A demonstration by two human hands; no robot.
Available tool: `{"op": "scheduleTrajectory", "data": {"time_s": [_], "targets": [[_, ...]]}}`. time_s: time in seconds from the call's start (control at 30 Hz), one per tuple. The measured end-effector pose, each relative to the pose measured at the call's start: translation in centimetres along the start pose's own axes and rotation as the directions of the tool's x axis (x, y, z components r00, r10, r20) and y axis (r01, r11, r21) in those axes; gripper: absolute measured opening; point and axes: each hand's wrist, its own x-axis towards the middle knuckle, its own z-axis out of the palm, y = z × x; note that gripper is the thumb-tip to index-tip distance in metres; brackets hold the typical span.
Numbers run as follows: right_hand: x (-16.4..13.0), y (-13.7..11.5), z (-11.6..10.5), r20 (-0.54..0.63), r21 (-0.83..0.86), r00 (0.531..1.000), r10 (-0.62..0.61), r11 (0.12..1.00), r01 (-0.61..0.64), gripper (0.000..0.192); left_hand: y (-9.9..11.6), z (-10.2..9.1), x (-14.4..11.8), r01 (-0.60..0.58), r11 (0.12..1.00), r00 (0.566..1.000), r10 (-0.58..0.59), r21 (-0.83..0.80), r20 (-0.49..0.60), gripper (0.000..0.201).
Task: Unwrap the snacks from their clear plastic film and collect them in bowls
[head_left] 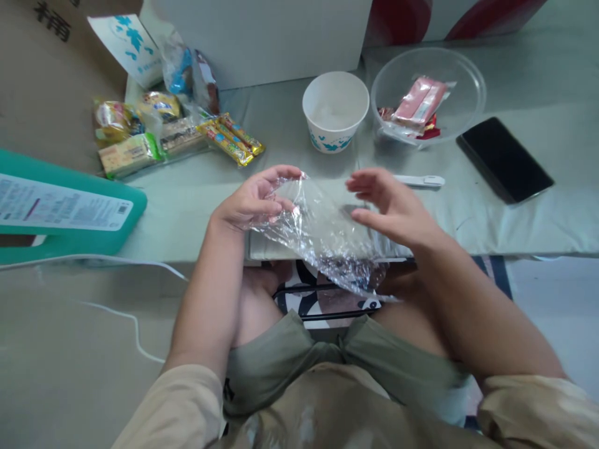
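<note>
A crumpled sheet of clear plastic film (322,231) hangs over the table's front edge, its lower end dangling above my lap. My left hand (262,196) grips its upper left corner between thumb and fingers. To the right of the film, my right hand (388,202) is raised with thumb and fingers apart and nothing between them. Beyond both hands stands a white paper cup (334,109) with blue leaf prints, upright and open at the top. A white plastic strip or handle (421,181) lies behind my right hand, partly hidden by it.
Right of the cup, a clear plastic bowl (475,93) holds pink and red packets (421,103). A black phone (508,159) lies farther right. Wrapped snacks (131,153) are heaped at the back left, near a green container (93,240). A white box (281,37) stands behind.
</note>
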Motion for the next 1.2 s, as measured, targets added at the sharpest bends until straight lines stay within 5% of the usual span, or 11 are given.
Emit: {"op": "scheduleTrajectory", "data": {"time_s": [0.07,0.13,0.2,0.23,0.33,0.4,0.53,0.67,0.83,1.0,1.2], "targets": [[0.5,0.2,0.9,0.292,0.152,0.949,0.121,0.974,-0.17,0.057,0.1,0.3,0.0,0.012,1.0,0.993,-0.009,-0.025,0.115,0.064],[0.6,0.1,1.5,0.543,0.1,0.809,0.225,0.939,-0.329,0.037,0.2,0.4,-0.1,0.015,0.998,0.98,-0.003,-0.059,0.197,0.066],[0.3,-0.3,1.6,0.651,0.038,0.712,0.264,0.925,-0.379,0.023,0.2,0.3,-0.1,-0.025,0.992,0.987,0.044,-0.12,0.155,0.069],[0.2,-0.5,1.5,0.647,0.052,0.719,0.255,0.925,-0.376,0.023,0.1,0.3,0.0,-0.078,0.98,0.994,0.091,-0.181,0.068,0.065],[0.2,-0.8,1.4,0.447,0.215,0.87,0.209,0.919,-0.331,0.027,-0.5,0.9,0.5,-0.301,0.863,0.933,0.18,-0.406,-0.31,0.033],[0.6,-0.6,1.6,0.277,0.29,0.932,0.233,0.905,-0.312,0.031,-1.1,2.0,1.0,-0.348,0.788,0.9,0.13,-0.507,-0.415,0.036],[1.7,0.3,2.5,0.066,0.339,0.937,0.344,0.875,-0.345,0.033,-2.2,5.0,1.9,-0.188,0.86,0.958,0.054,-0.474,-0.281,0.065],[2.0,1.2,2.7,-0.018,0.287,0.935,0.354,0.898,-0.335,0.031,-2.6,6.3,2.3,-0.009,0.971,0.997,-0.009,-0.237,-0.077,0.057],[1.8,2.1,2.1,-0.152,0.187,0.971,0.183,0.97,-0.154,0.021,-2.8,5.4,2.5,0.037,0.999,0.977,-0.028,0.038,-0.209,0.025],[1.9,3.0,2.4,-0.231,0.24,0.968,0.095,0.97,-0.038,0.023,-2.4,4.8,2.1,0.025,0.999,0.987,-0.032,-0.048,-0.159,0.043],[1.6,3.1,1.7,-0.243,0.233,0.969,-0.048,0.967,0.106,0.015,-2.3,3.9,2.0,0.034,0.984,0.997,-0.045,-0.174,-0.059,0.009]]}}
